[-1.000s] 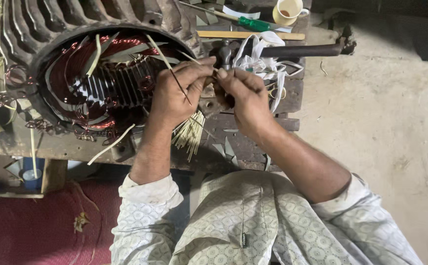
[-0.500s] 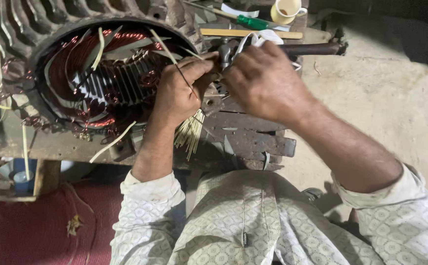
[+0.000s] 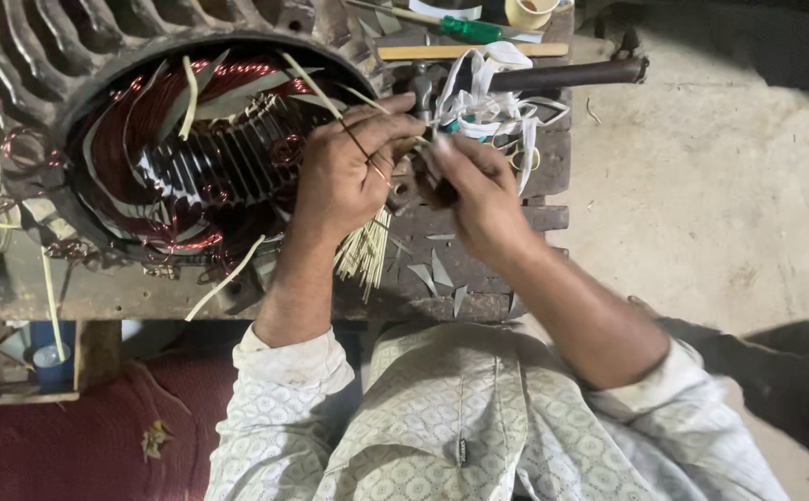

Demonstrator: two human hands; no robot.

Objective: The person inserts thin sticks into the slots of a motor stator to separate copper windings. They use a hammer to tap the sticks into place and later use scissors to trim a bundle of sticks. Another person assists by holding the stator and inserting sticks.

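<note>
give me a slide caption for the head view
Both hands, left hand and right hand, pinch thin sticks beside a copper-wound motor stator.

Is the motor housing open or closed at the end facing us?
Open: no end cover on the motor housing; copper windings and slots show inside.

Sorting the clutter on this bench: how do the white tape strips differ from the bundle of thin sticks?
The white tape strips are flat, limp and looped in a tangle past the right hand; the thin sticks are straight, stiff and pale yellow, bunched under the left hand. Both lie on the dark metal bench beside the motor stator.
</note>
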